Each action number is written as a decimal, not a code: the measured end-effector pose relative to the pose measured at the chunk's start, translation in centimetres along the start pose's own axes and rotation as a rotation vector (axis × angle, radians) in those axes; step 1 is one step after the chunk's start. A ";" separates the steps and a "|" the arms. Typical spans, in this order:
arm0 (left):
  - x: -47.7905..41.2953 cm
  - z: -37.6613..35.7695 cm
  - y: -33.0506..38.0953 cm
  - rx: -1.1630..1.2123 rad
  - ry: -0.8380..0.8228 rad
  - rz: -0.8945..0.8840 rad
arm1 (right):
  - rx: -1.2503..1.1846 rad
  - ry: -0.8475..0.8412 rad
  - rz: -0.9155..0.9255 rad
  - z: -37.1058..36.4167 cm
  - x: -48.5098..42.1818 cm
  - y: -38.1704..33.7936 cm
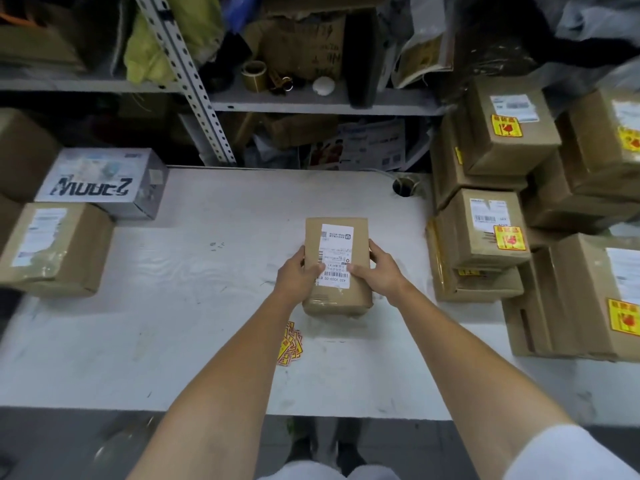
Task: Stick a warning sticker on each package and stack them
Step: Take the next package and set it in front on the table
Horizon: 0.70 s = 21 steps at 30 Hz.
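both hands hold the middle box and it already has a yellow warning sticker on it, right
No: the head view shows the box carrying only a white shipping label, no yellow sticker. The left hand and right hand do hold it.

White worktop [214,306], scuffed and stained, with a round cable hole [403,186] near its back right corner. Behind it is a grey metal shelf [311,100] on a perforated upright [188,81] that slants across the view; on the shelf sit a gold tape roll [254,76], a small white round object [323,85] to its right, a worn cardboard box [304,43] behind both, and a yellow-green bag [152,53] at left. Printed leaflets [367,143] are crammed in under the shelf.
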State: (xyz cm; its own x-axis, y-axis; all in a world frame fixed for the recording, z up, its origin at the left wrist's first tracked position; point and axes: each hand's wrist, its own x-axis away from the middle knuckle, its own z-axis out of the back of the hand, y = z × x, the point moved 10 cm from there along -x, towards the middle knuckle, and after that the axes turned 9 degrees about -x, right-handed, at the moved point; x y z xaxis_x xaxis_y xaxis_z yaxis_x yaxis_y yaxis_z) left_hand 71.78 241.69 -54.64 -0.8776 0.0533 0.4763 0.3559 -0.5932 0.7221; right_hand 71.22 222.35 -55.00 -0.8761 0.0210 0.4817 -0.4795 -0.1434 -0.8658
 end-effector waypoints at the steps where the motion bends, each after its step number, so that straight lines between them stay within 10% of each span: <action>1: 0.1 0.1 0.1 -0.026 0.003 -0.009 | 0.002 -0.005 0.002 0.0 0.0 -0.1; 21: 10.1 0.3 -13.2 -0.672 0.068 0.009 | -0.049 -0.006 0.016 -0.2 1.0 -0.7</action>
State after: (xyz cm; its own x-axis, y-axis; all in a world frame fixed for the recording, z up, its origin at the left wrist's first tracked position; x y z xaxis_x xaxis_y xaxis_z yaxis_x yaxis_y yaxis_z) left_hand 58.33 250.27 -59.20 -0.9018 0.0086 0.4321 0.1053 -0.9653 0.2390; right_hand 70.65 222.72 -53.91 -0.8833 0.0128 0.4687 -0.4677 -0.0951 -0.8787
